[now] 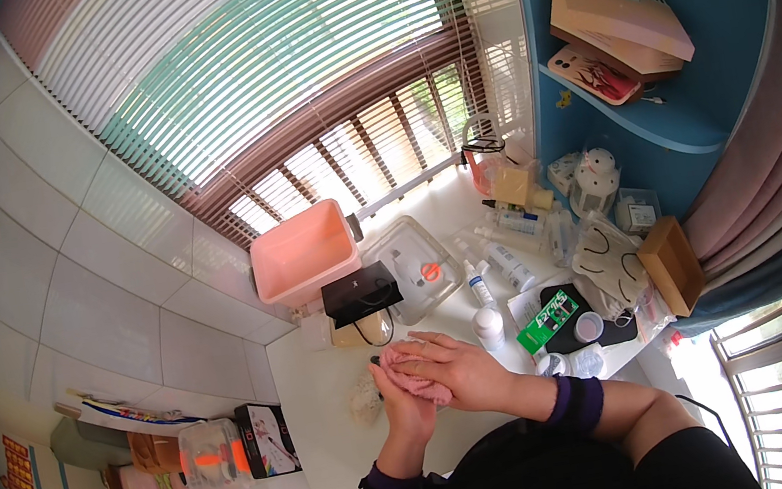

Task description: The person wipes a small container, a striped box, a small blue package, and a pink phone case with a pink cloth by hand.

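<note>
A crumpled pink cloth point(411, 376) is pressed between my two hands above the white table point(330, 447). My left hand point(410, 410) cups it from below and the left, while my right hand point(467, 373) lies over its top. A small dark tip point(376, 360) shows by the left fingertips; whether the cloth wraps it cannot be told. Just left of my hands is a fluffy beige thing point(364, 400), partly hidden. Beyond them stands a black box point(360, 293) with a dark cord loop. A white bottle point(488, 328) stands to the right of my right hand.
A pink plastic bin point(305, 253) and a clear lidded container point(414, 271) stand at the back, under the window blinds point(274, 72). Several bottles, a green box point(548, 320) and a bag of face masks point(607, 261) crowd the right side. Blue shelves point(646, 123) rise beyond.
</note>
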{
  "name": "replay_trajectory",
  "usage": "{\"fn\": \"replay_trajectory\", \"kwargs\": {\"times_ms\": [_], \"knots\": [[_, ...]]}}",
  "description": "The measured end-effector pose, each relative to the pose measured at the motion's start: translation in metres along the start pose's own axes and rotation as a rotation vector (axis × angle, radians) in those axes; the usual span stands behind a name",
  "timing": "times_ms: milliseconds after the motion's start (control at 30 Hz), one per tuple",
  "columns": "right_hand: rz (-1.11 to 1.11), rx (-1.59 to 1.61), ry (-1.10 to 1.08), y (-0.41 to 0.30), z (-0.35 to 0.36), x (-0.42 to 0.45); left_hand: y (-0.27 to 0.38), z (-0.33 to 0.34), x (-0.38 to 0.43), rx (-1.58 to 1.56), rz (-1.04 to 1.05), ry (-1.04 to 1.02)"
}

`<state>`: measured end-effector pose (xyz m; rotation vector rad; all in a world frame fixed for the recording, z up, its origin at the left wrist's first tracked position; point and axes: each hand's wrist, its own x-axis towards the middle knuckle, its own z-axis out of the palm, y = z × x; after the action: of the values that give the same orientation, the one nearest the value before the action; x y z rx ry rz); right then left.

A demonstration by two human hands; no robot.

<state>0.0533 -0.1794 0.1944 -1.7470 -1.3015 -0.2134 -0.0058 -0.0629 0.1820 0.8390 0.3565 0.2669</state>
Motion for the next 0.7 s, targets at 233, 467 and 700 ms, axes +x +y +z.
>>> {"fn": "replay_trajectory", "kwargs": {"times_ms": [233, 467, 700], "knots": [[-0.036, 0.053, -0.026, 0.004, 0.002, -0.005, 0.005, -0.005, 0.001, -0.077, -0.023, 0.028], [0.044, 0.247, -0.089, 0.007, -0.016, -0.012, 0.023, 0.001, 0.002, -0.086, -0.011, 0.183], [0.14, 0.166, 0.044, 0.003, -0.037, -0.002, 0.025, -0.002, 0.006, 0.003, 0.062, 0.003]]}}
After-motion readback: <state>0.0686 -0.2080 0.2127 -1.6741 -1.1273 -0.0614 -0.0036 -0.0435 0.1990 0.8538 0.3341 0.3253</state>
